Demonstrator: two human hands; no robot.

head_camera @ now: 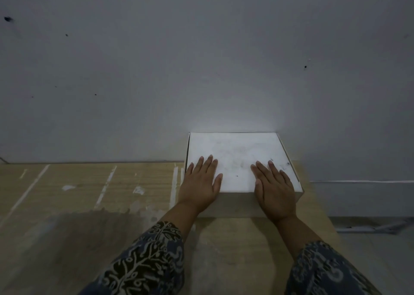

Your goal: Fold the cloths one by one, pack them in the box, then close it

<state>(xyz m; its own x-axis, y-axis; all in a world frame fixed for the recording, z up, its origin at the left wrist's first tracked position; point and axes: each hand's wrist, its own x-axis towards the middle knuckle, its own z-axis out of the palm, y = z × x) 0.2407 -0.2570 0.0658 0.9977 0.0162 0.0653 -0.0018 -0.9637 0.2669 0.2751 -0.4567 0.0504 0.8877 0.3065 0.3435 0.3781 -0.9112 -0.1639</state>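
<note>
box (237, 155): white, lid shut, on wooden table (89, 194), back edge against grey wall (201, 59) | left hand (199, 185): flat, fingers spread, on lid's near-left corner | right hand (274, 189): flat on lid's near-right part | sleeves (154, 256): dark, patterned

The box (237, 158) is white, the table (89, 196) pale wood, the sleeves (154, 256) dark blue with leafy print.

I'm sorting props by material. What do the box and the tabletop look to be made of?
The box looks like matte white cardboard: thin folded edges, a flat lid with grey scuffs. The tabletop seems wood or wood-look laminate, judging by its tan grain; pale streaks and worn patches suggest a dull, scraped finish. Which of the two it is I cannot tell.
</note>
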